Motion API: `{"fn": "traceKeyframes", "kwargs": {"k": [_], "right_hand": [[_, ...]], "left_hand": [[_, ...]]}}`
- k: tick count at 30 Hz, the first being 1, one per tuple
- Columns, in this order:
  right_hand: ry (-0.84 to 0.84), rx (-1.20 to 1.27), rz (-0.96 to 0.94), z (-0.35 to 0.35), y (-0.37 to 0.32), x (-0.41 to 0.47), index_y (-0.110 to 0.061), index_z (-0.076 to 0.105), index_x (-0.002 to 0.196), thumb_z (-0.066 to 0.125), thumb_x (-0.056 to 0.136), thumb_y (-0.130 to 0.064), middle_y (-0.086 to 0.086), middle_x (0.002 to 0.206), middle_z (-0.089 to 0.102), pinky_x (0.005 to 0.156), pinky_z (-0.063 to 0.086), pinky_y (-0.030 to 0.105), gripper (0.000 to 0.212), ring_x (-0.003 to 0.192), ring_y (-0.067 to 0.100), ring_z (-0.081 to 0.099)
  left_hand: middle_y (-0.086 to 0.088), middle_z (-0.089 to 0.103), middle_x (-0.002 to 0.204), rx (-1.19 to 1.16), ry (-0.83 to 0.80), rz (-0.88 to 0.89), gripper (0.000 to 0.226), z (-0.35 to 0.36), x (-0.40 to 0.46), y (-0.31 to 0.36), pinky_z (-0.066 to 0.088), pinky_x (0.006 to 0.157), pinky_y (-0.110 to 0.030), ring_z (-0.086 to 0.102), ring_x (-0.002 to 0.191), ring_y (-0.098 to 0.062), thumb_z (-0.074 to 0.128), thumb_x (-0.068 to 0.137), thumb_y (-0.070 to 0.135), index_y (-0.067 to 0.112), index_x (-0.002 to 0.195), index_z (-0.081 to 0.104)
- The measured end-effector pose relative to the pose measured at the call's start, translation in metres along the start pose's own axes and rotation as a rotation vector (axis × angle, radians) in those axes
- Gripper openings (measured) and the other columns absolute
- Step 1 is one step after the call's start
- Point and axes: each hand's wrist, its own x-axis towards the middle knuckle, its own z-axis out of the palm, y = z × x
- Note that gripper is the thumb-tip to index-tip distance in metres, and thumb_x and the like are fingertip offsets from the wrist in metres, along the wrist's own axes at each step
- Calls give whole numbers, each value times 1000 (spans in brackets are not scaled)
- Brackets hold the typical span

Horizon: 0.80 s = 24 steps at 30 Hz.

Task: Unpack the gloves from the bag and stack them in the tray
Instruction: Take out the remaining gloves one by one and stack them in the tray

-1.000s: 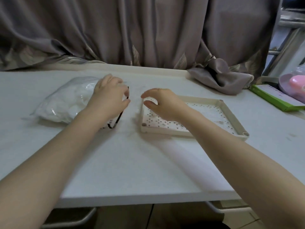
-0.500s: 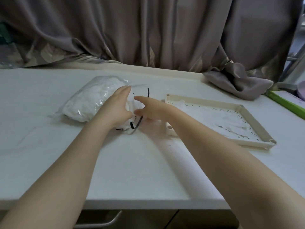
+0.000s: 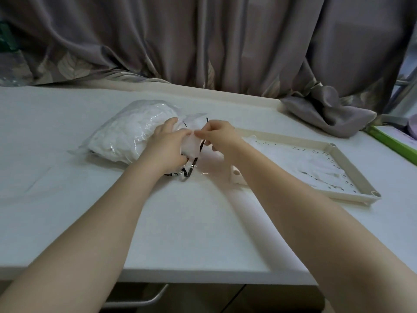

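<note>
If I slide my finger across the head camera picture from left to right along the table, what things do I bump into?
Clear bag of white gloves → left hand → right hand → cream perforated tray → green box at the far right edge.

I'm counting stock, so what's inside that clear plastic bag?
Through the clear plastic bag a bunched mass of white gloves shows. Their number cannot be seen; the left hand and right hand cover its open end.
</note>
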Motion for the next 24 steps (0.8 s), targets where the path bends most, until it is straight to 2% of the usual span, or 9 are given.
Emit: {"fn": "traceKeyframes", "kwargs": {"k": [3, 6, 8, 11, 14, 16, 17, 21, 24], "right_hand": [[63, 366, -56, -21, -6, -4, -15, 43, 62, 57, 88, -6, 1, 66, 51, 57, 38, 22, 30, 64, 14, 50], [46, 680, -5, -40, -8, -9, -10, 57, 87, 42, 97, -17, 5, 84, 59, 63, 45, 27, 19, 75, 18, 57], [49, 804, 20, -51, -4, -13, -6, 60, 100, 35, 100, -25, 10, 93, 64, 65, 48, 31, 31, 80, 22, 61], [87, 1038, 18, -72, -2, -21, -5, 61, 103, 32, 101, -30, 9, 85, 68, 67, 49, 31, 39, 77, 21, 64], [20, 1052, 35, -95, -3, -32, -6, 59, 115, 32, 100, -34, 8, 86, 68, 74, 48, 33, 42, 81, 22, 64], [-18, 991, 53, -103, -3, -39, -4, 58, 118, 35, 98, -33, 10, 88, 67, 75, 48, 34, 42, 82, 24, 63], [-34, 965, 51, -107, -3, -42, -4, 59, 113, 36, 97, -32, 10, 85, 68, 75, 48, 34, 40, 80, 25, 64], [-95, 933, -21, -121, -7, -56, -4, 70, 83, 40, 92, -29, 10, 73, 68, 72, 47, 32, 40, 69, 25, 64], [-121, 931, -134, -140, -3, -67, -4, 72, 83, 38, 91, -23, 9, 71, 66, 67, 52, 28, 40, 67, 23, 64]], "left_hand": [[-6, 15, 154, 68, 53, -32, 59, 4, 3, 0, 23, 109, -35, 19, 137, -28, 63, 80, 15, 16, 136, 43], [-8, 23, 151, 127, 56, -47, 55, 5, 4, 0, 25, 107, -36, 25, 135, -29, 61, 83, 20, 14, 135, 45], [-8, 26, 150, 141, 49, -52, 52, 6, 3, -1, 26, 108, -36, 26, 134, -30, 61, 83, 22, 13, 133, 49], [-6, 18, 154, 127, -26, -88, 55, 3, 2, -2, 20, 111, -34, 19, 139, -28, 64, 83, 28, 19, 134, 47], [-6, 16, 155, 25, 61, -63, 54, -9, -3, 15, 14, 113, -33, 12, 141, -28, 64, 84, 31, 25, 135, 47], [-3, 27, 150, -107, 256, 101, 43, -19, -7, 43, 12, 110, -28, 16, 139, -23, 58, 88, 36, 21, 128, 54], [0, 33, 146, -246, 252, 180, 39, -22, -9, 59, 15, 108, -24, 22, 136, -18, 54, 91, 37, 20, 126, 55], [8, 62, 115, -777, -346, 178, 34, -20, -14, 114, 40, 85, -18, 57, 104, -3, 48, 93, 39, 19, 120, 56], [7, 65, 80, -734, -445, 163, 22, -9, -12, 121, 42, 64, -16, 60, 75, -9, 55, 90, 38, 19, 96, 66]]}}
